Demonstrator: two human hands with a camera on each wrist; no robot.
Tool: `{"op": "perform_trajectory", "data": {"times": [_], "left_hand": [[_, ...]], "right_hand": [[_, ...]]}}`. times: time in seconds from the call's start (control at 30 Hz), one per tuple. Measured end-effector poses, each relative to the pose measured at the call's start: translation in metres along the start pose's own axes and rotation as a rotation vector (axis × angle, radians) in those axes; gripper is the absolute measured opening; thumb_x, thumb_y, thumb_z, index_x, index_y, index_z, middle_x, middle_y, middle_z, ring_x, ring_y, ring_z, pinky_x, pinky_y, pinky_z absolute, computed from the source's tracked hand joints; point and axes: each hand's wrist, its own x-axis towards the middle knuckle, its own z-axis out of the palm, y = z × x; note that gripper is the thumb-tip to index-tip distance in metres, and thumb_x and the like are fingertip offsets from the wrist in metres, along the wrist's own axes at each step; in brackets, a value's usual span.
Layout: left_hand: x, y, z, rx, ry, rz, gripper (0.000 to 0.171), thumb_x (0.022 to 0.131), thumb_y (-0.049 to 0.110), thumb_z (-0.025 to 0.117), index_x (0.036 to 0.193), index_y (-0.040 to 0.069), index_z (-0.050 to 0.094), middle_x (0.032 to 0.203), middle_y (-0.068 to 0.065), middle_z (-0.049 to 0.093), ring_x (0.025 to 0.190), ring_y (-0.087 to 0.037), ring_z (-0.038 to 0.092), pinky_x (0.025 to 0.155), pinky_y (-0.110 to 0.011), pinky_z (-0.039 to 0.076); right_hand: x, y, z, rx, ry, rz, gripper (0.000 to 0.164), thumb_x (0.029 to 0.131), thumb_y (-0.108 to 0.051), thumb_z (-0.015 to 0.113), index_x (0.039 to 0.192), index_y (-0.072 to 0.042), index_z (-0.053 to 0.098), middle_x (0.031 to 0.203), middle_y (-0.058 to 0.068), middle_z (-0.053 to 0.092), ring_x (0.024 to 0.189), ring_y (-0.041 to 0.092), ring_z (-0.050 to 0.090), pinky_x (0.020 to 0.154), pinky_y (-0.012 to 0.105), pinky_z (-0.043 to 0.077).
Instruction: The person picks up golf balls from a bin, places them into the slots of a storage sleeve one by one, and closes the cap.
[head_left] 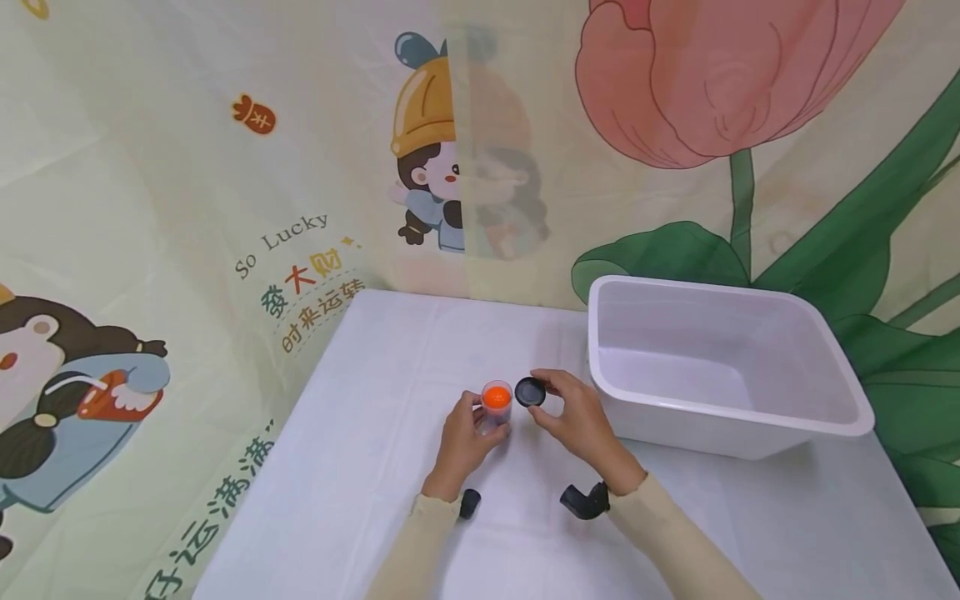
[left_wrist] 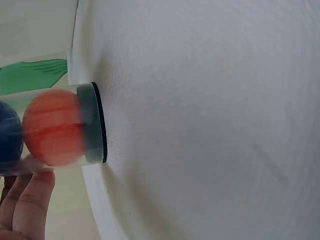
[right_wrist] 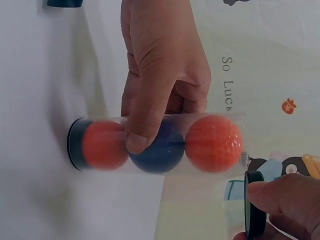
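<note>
My left hand (head_left: 463, 442) grips a clear plastic tube (head_left: 501, 417) standing upright, its mouth uncovered. Through its wall the right wrist view shows dimpled balls stacked in a line: an orange ball (right_wrist: 214, 144) at the mouth, a blue ball (right_wrist: 160, 152) behind the thumb, and another orange ball (right_wrist: 104, 145) by the dark end cap (right_wrist: 76, 145). That capped end is low over the white cloth in the left wrist view. Just right of the tube's mouth, my right hand (head_left: 577, 417) pinches a round black lid (head_left: 530, 392) by its edge, thumb against fingers.
A large white plastic bin (head_left: 720, 421) stands right of my right hand on the white-clothed table (head_left: 360, 467). Black wrist-worn pieces (head_left: 585, 502) show at both cuffs. A printed fabric backdrop (head_left: 510, 275) rises behind and to the left of the table.
</note>
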Motion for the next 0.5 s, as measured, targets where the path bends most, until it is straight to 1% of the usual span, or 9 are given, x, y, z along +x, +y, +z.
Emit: {"op": "perform_trajectory", "data": {"times": [0.33, 0.5], "left_hand": [[-0.0007, -0.0004, -0.0006, -0.014, -0.004, -0.004, 0.05, 0.086, 0.004, 0.09, 0.121, 0.0, 0.054, 0.129, -0.025, 0.066, 0.124, -0.043, 0.07, 0.106, -0.048, 0.057], [-0.0004, -0.0014, -0.0007, -0.011, -0.003, 0.004, 0.05, 0.086, 0.005, 0.09, 0.12, 0.0, 0.054, 0.128, -0.025, 0.065, 0.124, -0.044, 0.071, 0.105, -0.048, 0.058]], "right_hand": [[0.0054, -0.0047, 0.0001, -0.059, -0.018, -0.021, 0.059, 0.082, 0.005, 0.09, 0.137, 0.004, 0.068, 0.132, 0.021, 0.071, 0.114, 0.035, 0.073, 0.1, 0.048, 0.061], [0.0087, -0.0089, -0.0004, -0.057, -0.025, -0.023, 0.061, 0.084, 0.003, 0.09, 0.14, 0.003, 0.067, 0.136, 0.021, 0.07, 0.116, 0.035, 0.071, 0.102, 0.048, 0.061]]}}
